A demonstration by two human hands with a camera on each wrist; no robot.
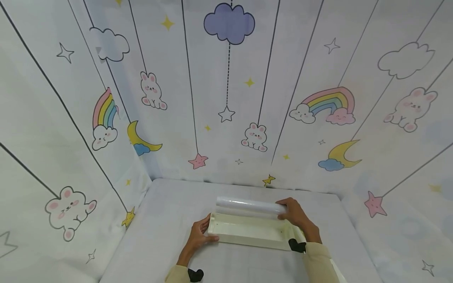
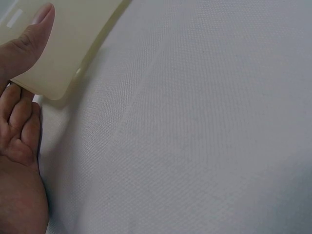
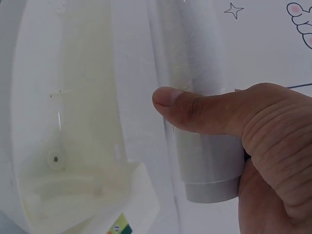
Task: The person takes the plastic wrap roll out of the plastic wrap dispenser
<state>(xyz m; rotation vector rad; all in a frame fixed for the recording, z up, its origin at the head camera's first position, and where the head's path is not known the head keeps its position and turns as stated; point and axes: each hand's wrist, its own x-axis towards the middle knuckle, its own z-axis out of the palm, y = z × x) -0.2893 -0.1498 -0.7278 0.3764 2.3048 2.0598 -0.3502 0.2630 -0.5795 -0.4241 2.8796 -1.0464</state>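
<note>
A roll of cling film (image 1: 247, 204) lies lengthwise just behind a long cream plastic box (image 1: 247, 227). My right hand (image 1: 296, 215) grips the roll near its right end. In the right wrist view the thumb (image 3: 195, 109) crosses over the wrapped film, and the core's end (image 3: 213, 190) sticks out below. The other fingers are hidden behind the roll. My left hand (image 1: 198, 237) holds the box's left end, its thumb (image 2: 36, 39) on the front side and the fingers curled underneath the edge. The box's open hollow (image 3: 87, 83) faces up, with nothing inside it.
A white cloth (image 1: 170, 208) covers the table. Walls printed with clouds, bunnies and stars (image 1: 226, 157) enclose the back and both sides. A small green and yellow sticker (image 3: 120, 225) shows by the box's right end. Black bands (image 1: 195, 275) sit at both wrists.
</note>
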